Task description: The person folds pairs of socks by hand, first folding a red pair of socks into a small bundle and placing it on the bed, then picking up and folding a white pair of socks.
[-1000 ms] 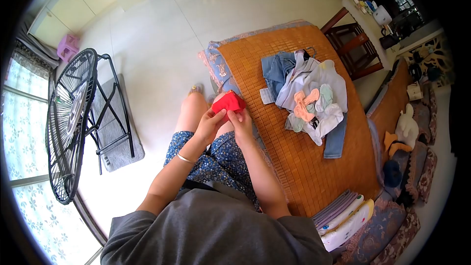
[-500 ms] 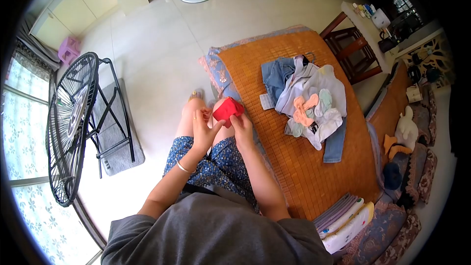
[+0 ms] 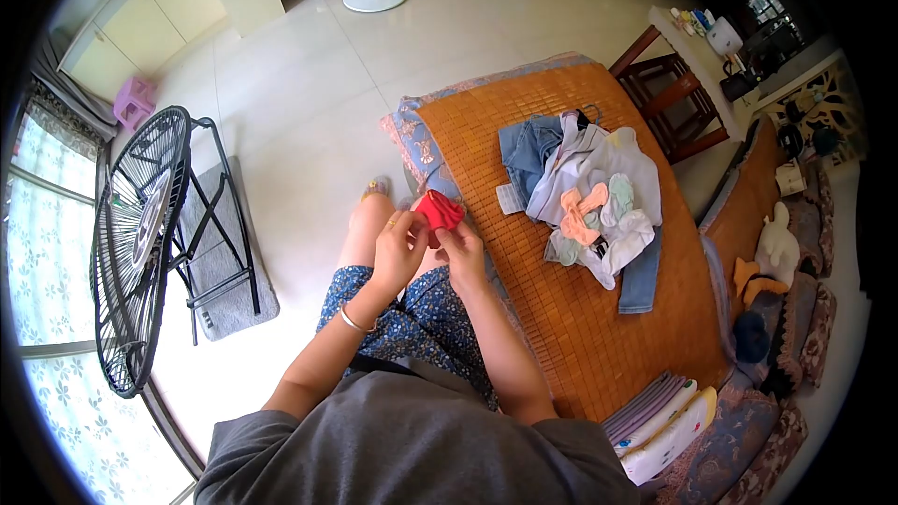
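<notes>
A small red cloth (image 3: 440, 213) is held above my lap, bunched at its upper part. My left hand (image 3: 402, 241) pinches its left edge, with a ring and a bracelet showing. Fingers of my right hand (image 3: 459, 248) are closed on the cloth's lower right side. To the right, on an orange woven mat (image 3: 561, 346), lies a pile of clothes with blue jeans (image 3: 640, 276), a pale shirt (image 3: 585, 154), peach socks (image 3: 580, 215) and pale green socks (image 3: 619, 194).
A black round folding chair (image 3: 140, 248) stands at the left on a grey rug (image 3: 220, 252). Folded cloths (image 3: 664, 421) lie at the mat's near right corner. A wooden chair (image 3: 669, 98) is beyond the mat. A white plush toy (image 3: 777, 245) sits at the far right.
My left hand came off the red cloth half a second ago and is now back at its left edge. The cloth has gone from spread flat to more bunched.
</notes>
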